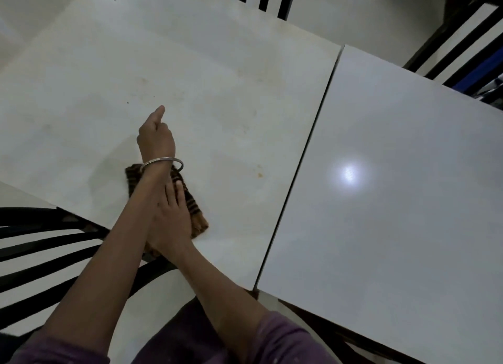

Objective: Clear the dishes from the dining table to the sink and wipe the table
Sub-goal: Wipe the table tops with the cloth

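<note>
Items I log from the head view:
1. Cloth point(196, 212), brown with dark stripes, lying flat near the close edge of the white table point(217, 91).
2. Right hand point(171, 222), fingers straight, palm pressed on the cloth.
3. Left hand point(155, 136), crossed over the right forearm and raised above the tabletop. Fingers curled in, one digit sticking out, and I see nothing in it. Metal bangle point(162, 163) at the wrist.
4. Yellowish stain point(260, 175) right of the cloth.
5. Second white tabletop point(394, 214) butted against the first.
6. Black slatted chair point(40, 244) at my left.

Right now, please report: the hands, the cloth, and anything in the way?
Right hand flat on the cloth, pressing. Left hand curled beyond it, holding nothing. Stains on the table ahead.
</note>
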{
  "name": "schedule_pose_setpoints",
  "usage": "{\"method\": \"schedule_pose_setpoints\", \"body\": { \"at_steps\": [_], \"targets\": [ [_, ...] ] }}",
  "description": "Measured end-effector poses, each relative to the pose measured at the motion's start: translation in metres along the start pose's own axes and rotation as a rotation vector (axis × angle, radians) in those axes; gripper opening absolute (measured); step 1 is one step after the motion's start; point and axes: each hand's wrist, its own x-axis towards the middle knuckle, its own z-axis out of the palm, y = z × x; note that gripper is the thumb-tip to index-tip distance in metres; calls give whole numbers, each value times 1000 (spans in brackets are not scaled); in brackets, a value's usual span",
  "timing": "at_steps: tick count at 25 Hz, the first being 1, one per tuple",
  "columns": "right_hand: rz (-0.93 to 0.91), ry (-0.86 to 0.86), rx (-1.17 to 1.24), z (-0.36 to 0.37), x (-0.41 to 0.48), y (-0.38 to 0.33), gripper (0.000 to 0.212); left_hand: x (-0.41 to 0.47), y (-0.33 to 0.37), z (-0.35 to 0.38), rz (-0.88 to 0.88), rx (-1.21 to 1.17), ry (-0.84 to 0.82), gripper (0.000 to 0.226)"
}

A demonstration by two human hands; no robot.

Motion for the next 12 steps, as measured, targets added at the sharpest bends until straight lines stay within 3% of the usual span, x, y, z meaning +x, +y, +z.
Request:
{"method": "schedule_pose_setpoints", "body": {
  "at_steps": [2,6,12],
  "targets": [
    [-116,29,35,-1,-19,12,60,10,8,11,6,-10,-9,48],
    [-107,155,-83,-12,-77,87,50,28,18,35,33,-20,-86,48],
    [112,78,-277,-92,20,238,53,48,24,56,52,-66,-106,47]
  ]
}}
